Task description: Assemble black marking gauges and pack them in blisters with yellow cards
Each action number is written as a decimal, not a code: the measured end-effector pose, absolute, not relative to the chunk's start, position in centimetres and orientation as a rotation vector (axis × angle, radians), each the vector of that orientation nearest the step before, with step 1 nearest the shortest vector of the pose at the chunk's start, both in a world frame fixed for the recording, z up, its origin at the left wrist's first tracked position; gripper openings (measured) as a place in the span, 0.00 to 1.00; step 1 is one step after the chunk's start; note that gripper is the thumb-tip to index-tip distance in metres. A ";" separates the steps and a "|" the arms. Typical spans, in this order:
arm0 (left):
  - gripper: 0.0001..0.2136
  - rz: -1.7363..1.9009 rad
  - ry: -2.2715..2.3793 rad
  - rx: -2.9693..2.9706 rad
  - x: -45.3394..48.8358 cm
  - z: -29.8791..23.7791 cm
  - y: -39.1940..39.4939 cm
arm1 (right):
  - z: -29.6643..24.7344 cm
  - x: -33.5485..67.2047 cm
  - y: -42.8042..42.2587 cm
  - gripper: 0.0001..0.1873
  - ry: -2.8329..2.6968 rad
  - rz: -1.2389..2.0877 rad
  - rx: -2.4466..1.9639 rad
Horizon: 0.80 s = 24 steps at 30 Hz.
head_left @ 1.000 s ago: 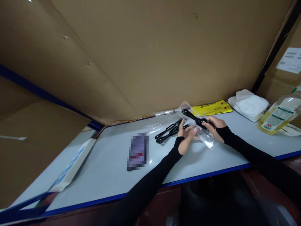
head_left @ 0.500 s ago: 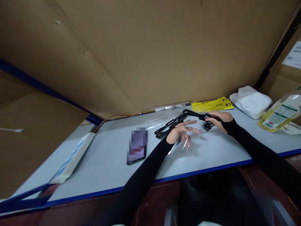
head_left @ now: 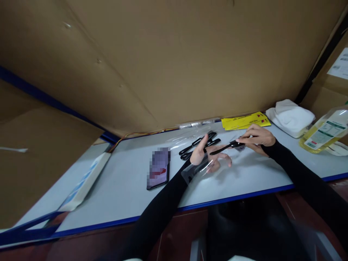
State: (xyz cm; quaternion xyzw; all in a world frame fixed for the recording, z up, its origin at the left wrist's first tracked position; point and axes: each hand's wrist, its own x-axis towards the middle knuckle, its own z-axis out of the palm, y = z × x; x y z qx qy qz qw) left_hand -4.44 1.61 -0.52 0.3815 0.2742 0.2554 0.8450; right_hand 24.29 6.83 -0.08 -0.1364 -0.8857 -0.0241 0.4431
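My right hand pinches a slim black long-handled piece near its thicker end, and the narrow end reaches left over my other palm. Its exact kind is unclear. My left hand is turned palm up with the thumb raised. Its lower fingers curl on a clear plastic bag that drapes across the wrist and has something dark inside. Behind this hand, several similar black long-handled pieces lie on the table, partly hidden by the thumb.
A phone lies left on the grey table. Yellow packets, white cloth and a bottle of yellow liquid stand along the back right. Clear wrapping lies behind the black pieces. Cardboard walls enclose the table.
My left hand has rolled palm up, bringing the plastic bag over the wrist. My right hand has turned the black piece so its narrow end points down and left, over the left palm.
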 end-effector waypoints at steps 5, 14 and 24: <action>0.31 0.435 0.556 0.947 -3.1 -1.1 1.1 | -1.2 23.4 6.4 0.14 -2.328 -0.006 -0.210; 0.27 0.481 0.471 1.145 -2.7 -1.6 0.8 | -1.5 21.8 3.5 0.19 -2.395 -0.018 -0.286; 0.22 0.606 0.510 1.051 -2.0 -1.9 0.8 | -1.8 21.8 4.9 0.19 -2.162 0.028 -0.428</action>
